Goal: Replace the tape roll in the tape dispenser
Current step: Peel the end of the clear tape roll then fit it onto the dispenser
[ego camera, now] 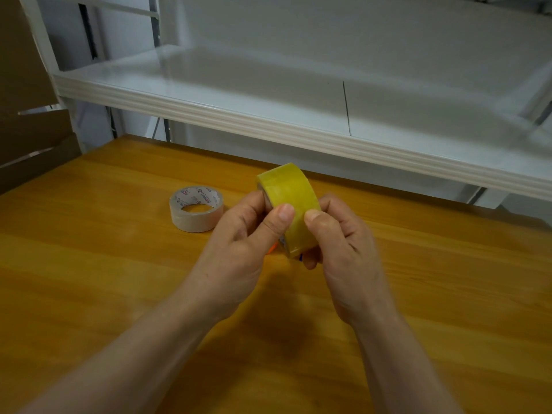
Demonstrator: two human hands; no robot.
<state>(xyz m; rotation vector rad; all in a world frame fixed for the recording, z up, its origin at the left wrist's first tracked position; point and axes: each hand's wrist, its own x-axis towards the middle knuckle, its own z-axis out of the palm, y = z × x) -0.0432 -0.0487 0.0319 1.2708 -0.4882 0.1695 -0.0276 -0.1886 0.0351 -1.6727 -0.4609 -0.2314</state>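
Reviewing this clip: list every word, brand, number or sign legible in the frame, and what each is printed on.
Grey tape roll lying on the table, inner core wall: a repeated red and dark brand mark, upside down, too blurred to read.
Yellow tape roll: no readable text; a small patch at its lower edge is illegible.
White shelf: none.
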